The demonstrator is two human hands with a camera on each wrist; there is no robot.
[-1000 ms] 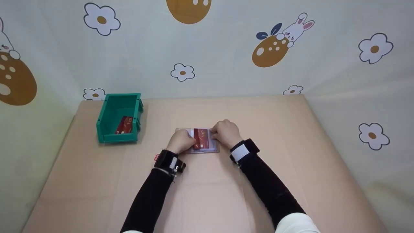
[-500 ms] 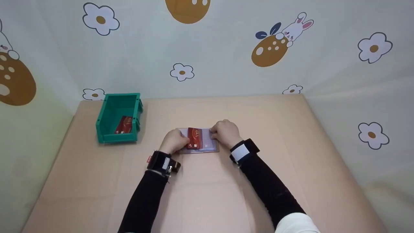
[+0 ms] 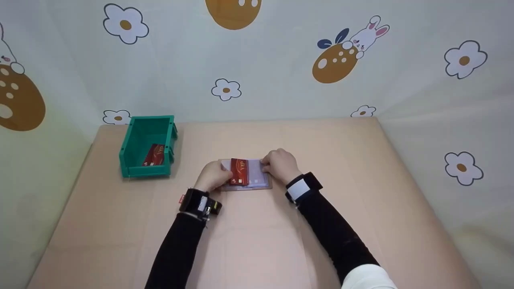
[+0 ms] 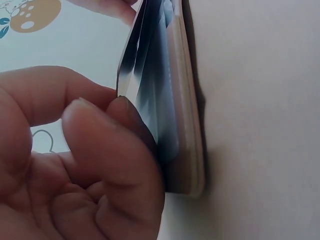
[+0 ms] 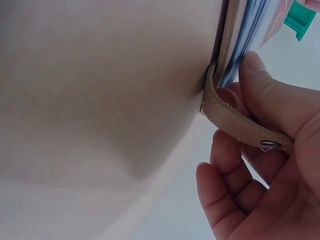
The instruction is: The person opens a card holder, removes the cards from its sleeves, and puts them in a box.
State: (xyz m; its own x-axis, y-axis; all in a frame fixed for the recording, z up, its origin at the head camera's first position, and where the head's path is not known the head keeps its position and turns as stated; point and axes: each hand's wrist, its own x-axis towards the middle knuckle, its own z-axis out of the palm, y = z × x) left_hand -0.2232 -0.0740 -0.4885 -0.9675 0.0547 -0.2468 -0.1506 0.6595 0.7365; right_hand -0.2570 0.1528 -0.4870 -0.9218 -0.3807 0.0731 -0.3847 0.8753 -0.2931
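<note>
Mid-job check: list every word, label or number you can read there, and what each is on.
"VIP": sideways, on the red card at the left hand.
"VIP": sideways and less crisp, on the second card, inside the green bin.
Too small or blurred to read: the smaller marks on both cards, and anything on the red tag at the left wrist.
No number is legible.

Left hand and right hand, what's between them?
In the head view, a red card and part of the card holder lie between the left hand and the right hand.
</note>
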